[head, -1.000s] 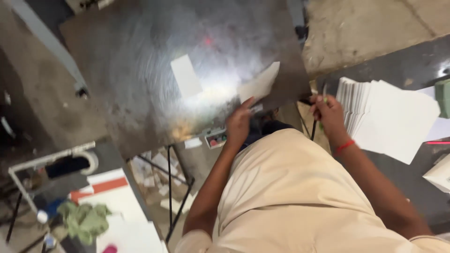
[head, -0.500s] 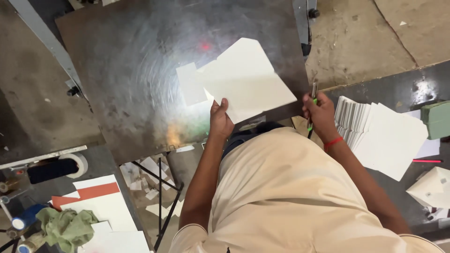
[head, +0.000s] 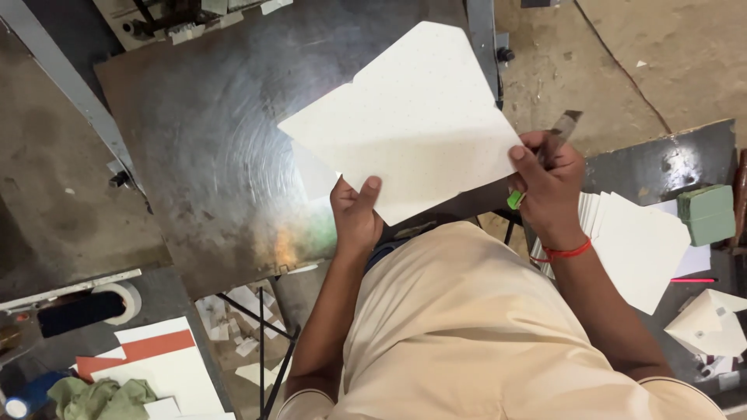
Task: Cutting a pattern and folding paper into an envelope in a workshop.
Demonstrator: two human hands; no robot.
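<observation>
Sheet: a large cream paper sheet [head: 412, 117] with angled corners, held up above the steel counter [head: 202, 155], tilted, its lower edge toward the person.
Left hand: the left hand [head: 356, 214] grips the sheet's lower edge, thumb on top, fingers [head: 366, 190] closed on the paper.
Right hand: the right hand [head: 548, 183] pinches the sheet's right corner with the thumb while also holding a tool [head: 562, 128] with a dark blade and a green end [head: 515, 200]; fingers closed on both. A red thread [head: 564, 251] circles the wrist.
Counter: dull, scratched metal with a bright glare patch; a smaller pale sheet [head: 315, 175] lies on it, mostly under the held sheet.
Right side: a stack of white sheets [head: 630, 241] on a dark counter [head: 661, 163], with a green block [head: 706, 214], a red pen [head: 692, 280] and a folded white piece [head: 712, 323] near it.
Left side: a tape roll [head: 117, 299], white and orange sheets [head: 156, 354] and a green cloth [head: 101, 397] lie lower down.
</observation>
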